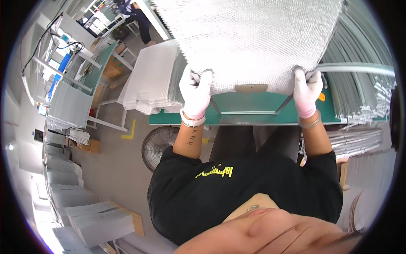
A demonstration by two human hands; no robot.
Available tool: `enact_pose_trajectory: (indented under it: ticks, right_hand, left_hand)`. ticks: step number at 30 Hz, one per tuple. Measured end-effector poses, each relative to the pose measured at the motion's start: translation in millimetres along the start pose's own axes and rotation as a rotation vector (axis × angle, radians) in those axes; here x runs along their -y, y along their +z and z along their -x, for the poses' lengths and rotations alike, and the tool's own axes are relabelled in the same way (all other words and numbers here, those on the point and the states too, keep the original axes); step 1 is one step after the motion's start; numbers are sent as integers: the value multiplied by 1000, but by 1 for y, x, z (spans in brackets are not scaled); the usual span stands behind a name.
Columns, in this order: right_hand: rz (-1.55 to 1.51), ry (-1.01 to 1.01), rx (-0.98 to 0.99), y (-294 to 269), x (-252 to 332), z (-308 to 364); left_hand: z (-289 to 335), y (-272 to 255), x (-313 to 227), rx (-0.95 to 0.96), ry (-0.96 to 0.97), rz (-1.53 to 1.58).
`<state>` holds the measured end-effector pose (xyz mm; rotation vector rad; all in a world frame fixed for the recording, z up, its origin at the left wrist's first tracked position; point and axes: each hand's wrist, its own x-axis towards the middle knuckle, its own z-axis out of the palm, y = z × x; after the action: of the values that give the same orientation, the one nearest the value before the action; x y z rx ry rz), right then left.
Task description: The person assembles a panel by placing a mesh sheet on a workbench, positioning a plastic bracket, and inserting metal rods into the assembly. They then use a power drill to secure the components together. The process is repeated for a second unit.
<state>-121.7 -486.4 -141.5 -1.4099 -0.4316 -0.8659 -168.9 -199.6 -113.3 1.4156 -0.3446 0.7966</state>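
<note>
A large sheet of white metal mesh (249, 38) hangs over a green worktable (253, 106), its near edge lifted. My left hand (195, 91), in a white glove, grips the mesh's near left corner. My right hand (307, 92), also gloved, grips the near right corner. Under the mesh lies a thin metal frame (249, 112) on the green top, with a small tan block (251, 88) just behind it.
A stack of mesh sheets (148, 80) sits at the table's left end. Bundles of metal strips (363, 80) lie on the right. A floor fan (160, 146) stands below the table. More mesh stacks (99, 220) line the floor at left. Another person (137, 17) stands far back.
</note>
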Motion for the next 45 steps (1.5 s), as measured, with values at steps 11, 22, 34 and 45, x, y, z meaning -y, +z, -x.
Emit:
enact_pose_trajectory:
  ticks: [11,22,34,45]
  right_hand:
    - [-201,344,255,-26,-35,51]
    - [-38,541,596,-53,-25,12]
    - [-76,72,16,8,9,-24]
    - [-161,159,178,-14,-7,-12]
  left_hand:
    - [64,-22,53,88,-135,-99]
    - [34,-42,42,349,-213,-109]
    - [-25,-12,20,48,89,-24]
    - [4,-26,32,84,86,-78]
